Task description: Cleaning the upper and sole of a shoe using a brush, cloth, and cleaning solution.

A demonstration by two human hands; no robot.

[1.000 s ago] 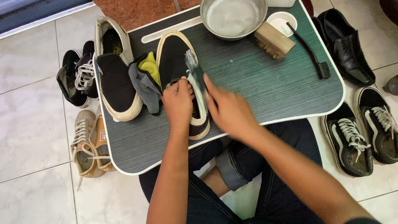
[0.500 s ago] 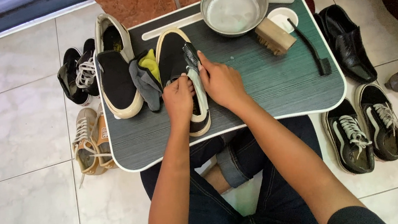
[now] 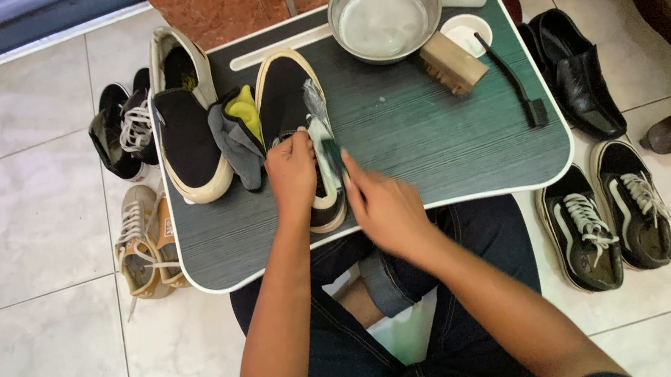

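Note:
A black slip-on shoe with a cream sole (image 3: 289,105) lies on the dark lap tray (image 3: 432,142). My left hand (image 3: 291,173) grips its heel end and holds it down. My right hand (image 3: 380,204) holds a small dark brush (image 3: 334,159) pressed against the shoe's right side, where a grey cloth (image 3: 316,110) is draped. The second black slip-on (image 3: 187,143) lies to the left on the tray, with a grey and yellow cloth (image 3: 239,132) between the two shoes.
A metal bowl of cloudy water (image 3: 384,12), a wooden brush (image 3: 450,62), a small white dish (image 3: 466,32) and a long black brush (image 3: 515,90) sit at the tray's far right. Shoes lie on the tiled floor: sneakers (image 3: 123,129) and tan ones (image 3: 142,246) left, black pairs (image 3: 612,214) right.
My right hand has slid back toward me along the shoe's right side. My left hand stays on the shoe's heel end.

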